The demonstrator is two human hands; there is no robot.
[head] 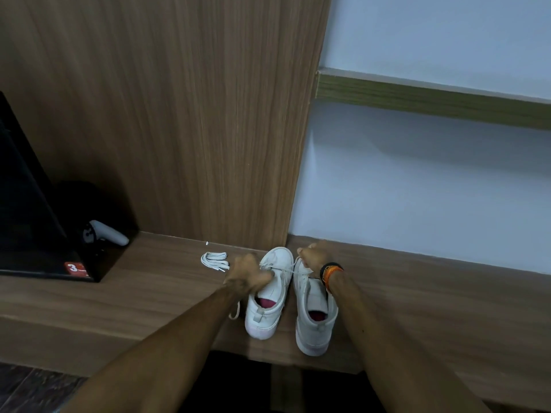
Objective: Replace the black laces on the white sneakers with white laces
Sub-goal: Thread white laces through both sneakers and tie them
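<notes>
Sneakers first: you've got two white ones side by side on the wooden shelf [417, 293], toes pointing at the back wall, heels toward the front edge. The left sneaker [269, 296] and the right sneaker [313, 314] are just beside each other, both showing a pinkish-red insole through the opening.

Your left hand [249, 274] sits over the laced part of the left sneaker, fingers curled down onto it, and it looks like they're pinching the white lace [283, 270] there, though blur makes the exact grip hard to read. Your right hand [313, 256] is up near the toe of the right sneaker, fingers closed around the other end of that same lace. The lace runs taut between your two hands, across the gap between the shoes. A loose bit of it trails out on the shelf beside the left sneaker, under your left forearm.

One more white lace, the spare bundle [215, 260], lies folded up on the shelf to the left of the sneakers, toward the back edge, well clear of your hands.

You're wearing one black and orange wristband [330, 272] on the right wrist. Far left on the shelf there's a black box [35, 234] with a red label, and one white controller [108, 233] rests behind it.
</notes>
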